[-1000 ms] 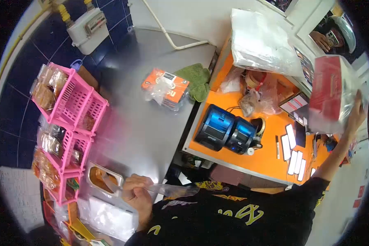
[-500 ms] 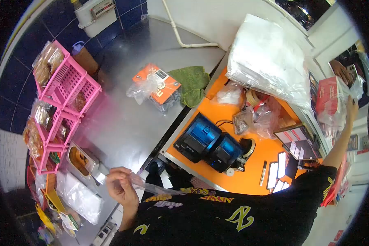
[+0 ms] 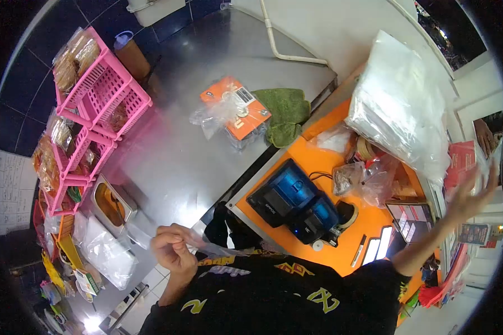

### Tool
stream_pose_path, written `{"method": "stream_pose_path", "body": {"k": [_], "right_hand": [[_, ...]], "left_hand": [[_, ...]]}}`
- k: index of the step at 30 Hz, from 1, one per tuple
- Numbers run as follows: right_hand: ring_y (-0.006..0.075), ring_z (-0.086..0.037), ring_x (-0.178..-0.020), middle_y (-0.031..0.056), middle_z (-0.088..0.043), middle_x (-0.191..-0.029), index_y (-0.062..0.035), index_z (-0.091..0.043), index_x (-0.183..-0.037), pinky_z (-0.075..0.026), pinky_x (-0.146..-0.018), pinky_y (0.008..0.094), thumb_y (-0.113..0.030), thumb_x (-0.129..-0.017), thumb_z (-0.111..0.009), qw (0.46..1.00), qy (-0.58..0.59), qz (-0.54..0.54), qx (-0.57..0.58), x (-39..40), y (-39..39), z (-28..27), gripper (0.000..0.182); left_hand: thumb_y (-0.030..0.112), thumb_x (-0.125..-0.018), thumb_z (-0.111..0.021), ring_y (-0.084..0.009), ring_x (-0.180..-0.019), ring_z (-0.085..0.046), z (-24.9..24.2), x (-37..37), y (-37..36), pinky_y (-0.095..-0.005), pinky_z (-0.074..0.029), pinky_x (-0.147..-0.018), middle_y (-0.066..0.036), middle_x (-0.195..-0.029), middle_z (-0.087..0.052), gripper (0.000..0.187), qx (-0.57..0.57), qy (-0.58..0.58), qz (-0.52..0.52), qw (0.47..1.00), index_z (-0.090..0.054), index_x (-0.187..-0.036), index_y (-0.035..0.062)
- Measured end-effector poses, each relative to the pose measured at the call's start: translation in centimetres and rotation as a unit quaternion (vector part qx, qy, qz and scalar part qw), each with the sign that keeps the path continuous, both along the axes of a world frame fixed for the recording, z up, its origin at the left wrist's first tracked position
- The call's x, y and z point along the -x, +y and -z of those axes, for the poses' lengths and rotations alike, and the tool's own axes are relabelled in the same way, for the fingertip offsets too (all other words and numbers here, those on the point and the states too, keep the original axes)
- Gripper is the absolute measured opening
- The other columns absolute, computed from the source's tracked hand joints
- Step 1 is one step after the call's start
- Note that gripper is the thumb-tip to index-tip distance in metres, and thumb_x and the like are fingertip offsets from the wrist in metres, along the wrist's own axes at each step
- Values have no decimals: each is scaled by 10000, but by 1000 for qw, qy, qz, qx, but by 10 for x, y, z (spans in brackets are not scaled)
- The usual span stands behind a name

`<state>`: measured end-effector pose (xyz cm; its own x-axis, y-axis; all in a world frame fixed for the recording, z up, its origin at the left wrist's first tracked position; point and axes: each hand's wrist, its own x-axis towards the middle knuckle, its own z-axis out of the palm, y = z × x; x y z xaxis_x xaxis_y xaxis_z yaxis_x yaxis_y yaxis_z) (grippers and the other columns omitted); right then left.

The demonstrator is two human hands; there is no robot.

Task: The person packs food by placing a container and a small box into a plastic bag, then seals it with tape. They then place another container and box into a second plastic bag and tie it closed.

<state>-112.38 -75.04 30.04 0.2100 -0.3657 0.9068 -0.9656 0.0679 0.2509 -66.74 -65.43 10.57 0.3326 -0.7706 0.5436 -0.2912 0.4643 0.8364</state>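
My left hand (image 3: 176,254) is closed in a pinch on a strip of thin clear plastic (image 3: 212,248), which trails to the right in front of the black shirt. At the far right, my right hand (image 3: 475,192) is raised, blurred by motion, with its fingers stretched apart and nothing visible in them. A red box (image 3: 461,162) stands just behind it. Beyond, at an opening in the wall, shows another person's hand (image 3: 482,135). On the steel counter, an orange box (image 3: 235,106) lies partly under a crumpled clear bag (image 3: 215,114).
Pink stacked baskets (image 3: 103,84) with packed bags stand at the left, above a metal container (image 3: 114,204). A green cloth (image 3: 282,114) lies beside the orange box. Blue-and-black machines (image 3: 288,192), a tablet (image 3: 411,220) and a white plastic stack (image 3: 399,106) occupy the orange desk.
My right hand has drawn back from the opening, its fingers now apart and the light plastic bag out of its grasp. My left hand still pinches the clear plastic. The view has shifted.
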Motion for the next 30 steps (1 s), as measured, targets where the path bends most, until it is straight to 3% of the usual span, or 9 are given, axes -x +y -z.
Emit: {"method": "stream_pose_path", "body": {"k": [1,4,5,6,7,12,23,25,30], "right_hand": [[270,-568,-969,188,-562,-1106,42,-487,-1165,-473,-832,356,-107,-860,-555,988,-137,-75,-4,-48,-10,38,347],[268,-552,-954,171,-548,-1101,21,-504,-1109,-440,-815,341,14,-751,-583,896,-178,-297,-277,-178,-47,107,367],[295,-511,-1036,173,-514,-1156,9,-498,-1120,-391,-892,373,-25,-737,-601,865,-180,-351,-310,-208,-72,136,398],[316,-459,-1109,171,-489,-1201,0,-478,-1144,-341,-946,385,-31,-739,-593,819,-246,-362,-372,-239,-90,167,423],[351,-421,-1137,203,-448,-1238,-27,-415,-1226,-313,-947,485,-99,-755,-582,811,-242,-376,-377,-263,-111,212,505],[341,-302,-1253,209,-346,-1326,-65,-291,-1347,-207,-953,587,-234,-761,-609,818,-187,-231,-492,-328,-110,281,688],[305,-308,-1263,156,-356,-1351,-60,-273,-1358,-187,-992,500,-228,-756,-627,809,-232,-251,-478,-310,-89,273,718],[325,-341,-1237,169,-362,-1351,-37,-315,-1331,-227,-999,461,-197,-761,-628,786,-325,-299,-433,-293,-70,270,670],[345,-411,-1178,193,-431,-1280,-14,-419,-1250,-311,-979,404,-89,-752,-618,864,-378,-225,-246,-193,1,255,542]], "left_hand": [[225,-916,-476,-136,-585,-492,0,-1,-2,-220,-424,-494,-91,-730,-459,208,-3,35,23,999,-369,-924,46],[222,-916,-471,-141,-583,-491,-8,-6,-14,-246,-455,-529,-92,-700,-467,214,-7,67,60,996,-350,-941,47],[229,-916,-466,-138,-578,-485,-6,-11,-16,-255,-473,-528,-91,-692,-464,224,-15,68,66,995,-343,-940,44],[229,-916,-466,-138,-578,-485,-6,-15,-20,-255,-473,-528,-91,-692,-464,224,-15,67,67,995,-343,-940,44],[229,-918,-463,-133,-575,-480,-7,-19,-24,-251,-472,-522,-89,-690,-463,220,-8,52,62,997,-343,-937,45],[229,-921,-457,-125,-570,-469,5,-45,-32,-246,-457,-510,-85,-689,-457,216,-19,41,61,997,-343,-929,47],[181,-950,-379,-136,-548,-454,3,-42,-48,-242,-439,-407,-78,-675,-441,135,-13,39,78,996,-359,-951,48],[178,-950,-380,-145,-549,-455,3,-36,-44,-250,-445,-415,-83,-678,-442,131,-19,31,78,996,-362,-959,49],[194,-962,-345,-150,-598,-440,1,-13,-35,-278,-449,-453,-86,-858,-394,141,-33,42,117,992,-345,-990,56]]}}
